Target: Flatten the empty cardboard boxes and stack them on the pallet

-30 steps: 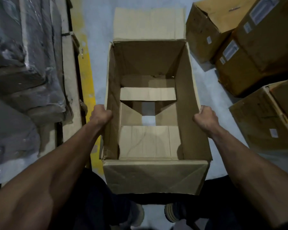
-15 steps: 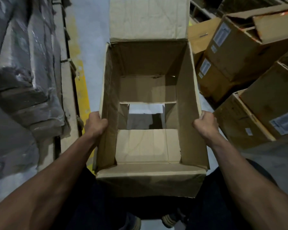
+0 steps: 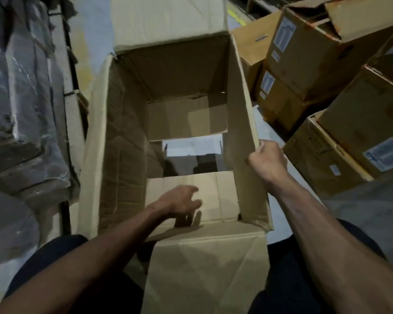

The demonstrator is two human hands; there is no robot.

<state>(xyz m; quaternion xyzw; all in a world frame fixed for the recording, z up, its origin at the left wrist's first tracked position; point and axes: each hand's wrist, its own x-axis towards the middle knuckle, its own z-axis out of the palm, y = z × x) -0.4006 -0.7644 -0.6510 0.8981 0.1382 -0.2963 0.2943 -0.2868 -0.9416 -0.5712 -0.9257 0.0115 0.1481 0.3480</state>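
- We find one empty cardboard box [image 3: 123, 137] held upright before the person, its top and bottom both open, so that the pale floor [image 3: 191, 146] shows through the gap between the bottom flaps.
- The right hand [image 3: 267, 159] grips the top edge of the box's right wall, fingers curled over the rim.
- The left hand [image 3: 179, 201] is inside the box, low down over the near bottom flap [image 3: 218, 196]; its fingers are spread and loosely bent and hold nothing. We cannot tell whether the fingertips touch the flap.
- The far top flap [image 3: 168, 19] stands folded outward, away from the person; the near top flap [image 3: 204, 268] hangs down outward against the person's dark trousers [image 3: 61, 252].
- The far bottom flap [image 3: 186, 118] lies roughly level, apart from the near one.
- To the left of the box we note a load wrapped in plastic film [image 3: 25, 109] and a yellow floor line [image 3: 84, 71] just beside it.
- To the right stand several closed brown boxes with white labels [image 3: 304, 64], close together, near the held box but not touching it.
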